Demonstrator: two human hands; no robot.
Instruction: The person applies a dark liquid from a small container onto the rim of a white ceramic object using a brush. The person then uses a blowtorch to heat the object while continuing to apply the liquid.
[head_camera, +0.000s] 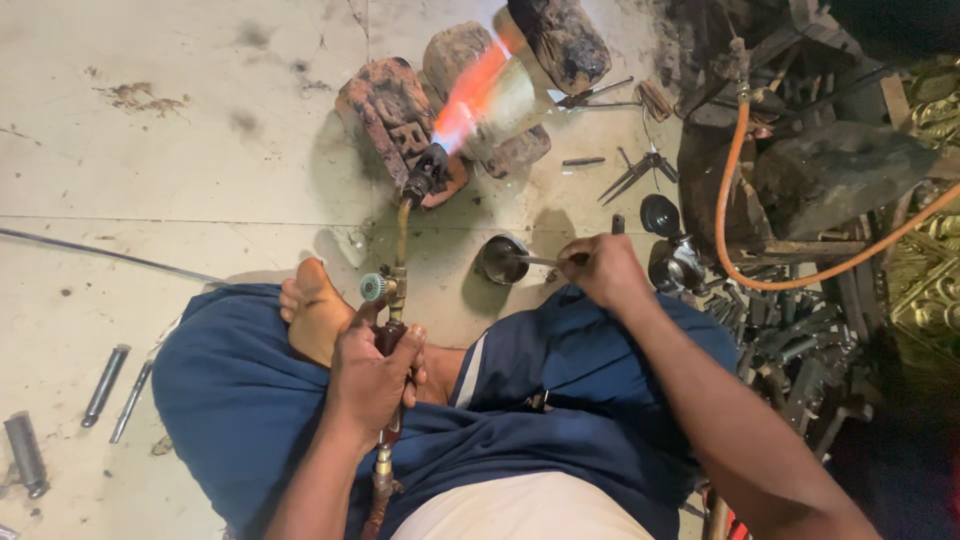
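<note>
Left hand (372, 372) was closed around the handle of a gas torch (396, 290), gripped over the lap. Right hand (603, 268) was closed on a thin metal tool (540, 260) whose tip sat at a small round metal cup (500, 258) on the floor. Floor (170, 150) was pale concrete, cracked and stained, with loose metal rods (105, 385) lying at the left and a heap of dark scrap metal parts (800, 340) at the right. Orange hose (740, 200) looped through that scrap pile. Person sat cross-legged in blue trousers, one bare foot (315, 310) just beside the left hand. Torch ran roughly along the line from lap outward, long axis near upright in the view, nozzle bent slightly right. Flame (470, 85) pointed up and right, onto a cluster of charred bricks (400, 110). Pliers and small tools (640, 170) lay near the bricks.
</note>
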